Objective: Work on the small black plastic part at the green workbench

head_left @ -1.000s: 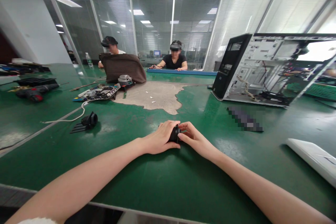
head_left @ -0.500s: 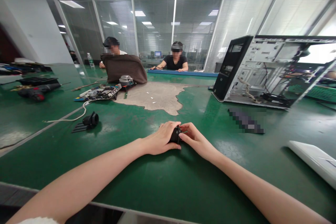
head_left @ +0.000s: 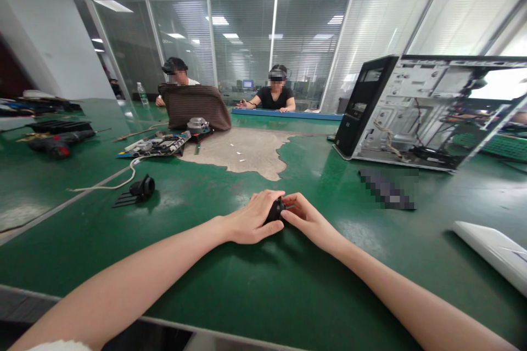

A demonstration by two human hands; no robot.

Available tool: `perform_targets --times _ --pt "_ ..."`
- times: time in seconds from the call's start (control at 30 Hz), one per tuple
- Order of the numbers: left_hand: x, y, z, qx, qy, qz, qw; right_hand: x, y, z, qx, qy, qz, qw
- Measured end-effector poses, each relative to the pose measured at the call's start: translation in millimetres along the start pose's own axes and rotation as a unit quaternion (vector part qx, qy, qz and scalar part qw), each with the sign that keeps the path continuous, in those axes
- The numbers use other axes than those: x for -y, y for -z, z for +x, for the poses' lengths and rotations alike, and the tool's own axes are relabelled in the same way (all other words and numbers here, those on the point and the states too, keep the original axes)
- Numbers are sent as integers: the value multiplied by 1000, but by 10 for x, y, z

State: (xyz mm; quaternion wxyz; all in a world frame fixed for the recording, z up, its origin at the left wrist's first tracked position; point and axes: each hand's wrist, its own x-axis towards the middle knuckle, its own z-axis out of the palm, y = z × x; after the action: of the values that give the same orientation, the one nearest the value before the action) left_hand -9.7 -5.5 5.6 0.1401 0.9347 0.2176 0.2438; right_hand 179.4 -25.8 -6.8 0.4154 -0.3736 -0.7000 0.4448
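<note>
The black part point(head_left: 276, 209) sits between the two hands at the middle of the counter point(head_left: 230, 285), low against the green surface; whether it touches it cannot be told. Its rimmed end points right, toward the right hand point(head_left: 307, 216), while its other end runs back under the palm of the left hand point(head_left: 249, 219). As far as it shows, the long axis lies roughly sideways, across the wearer's view, though the covered portion hides its full length. The left hand is cupped over the part, fingers laid along the far side and thumb stretched out along the near side. The right hand is bent into a loose pinch, thumb and fingertips at the rimmed end. Green surface stretches from the hands back to the counter's near edge, which slants down from left to right. Beyond the hands a ragged-edged bare patch point(head_left: 251, 156) begins, with the circuit board point(head_left: 154, 145) past its left side. Well apart to the left lies a pronged black piece point(head_left: 142, 189); to the right, a blurred dark oblong point(head_left: 385, 189) lies near the computer case point(head_left: 354, 112), and a white slab point(head_left: 492, 255) lies farther out, nearer the wearer.
</note>
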Motion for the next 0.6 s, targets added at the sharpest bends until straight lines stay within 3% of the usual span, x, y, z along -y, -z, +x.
perform_targets --times 0.17,0.47,0.6 --pt "-19 5 7 -6 26 -7 1000 37 10 -65 36 26 -10 999" --pt "3 -15 7 -17 6 -7 1000 27 -4 -46 -3 9 -27 1000" --pt "37 -40 15 -18 1 2 1000 20 -5 -46 12 4 -14 1000"
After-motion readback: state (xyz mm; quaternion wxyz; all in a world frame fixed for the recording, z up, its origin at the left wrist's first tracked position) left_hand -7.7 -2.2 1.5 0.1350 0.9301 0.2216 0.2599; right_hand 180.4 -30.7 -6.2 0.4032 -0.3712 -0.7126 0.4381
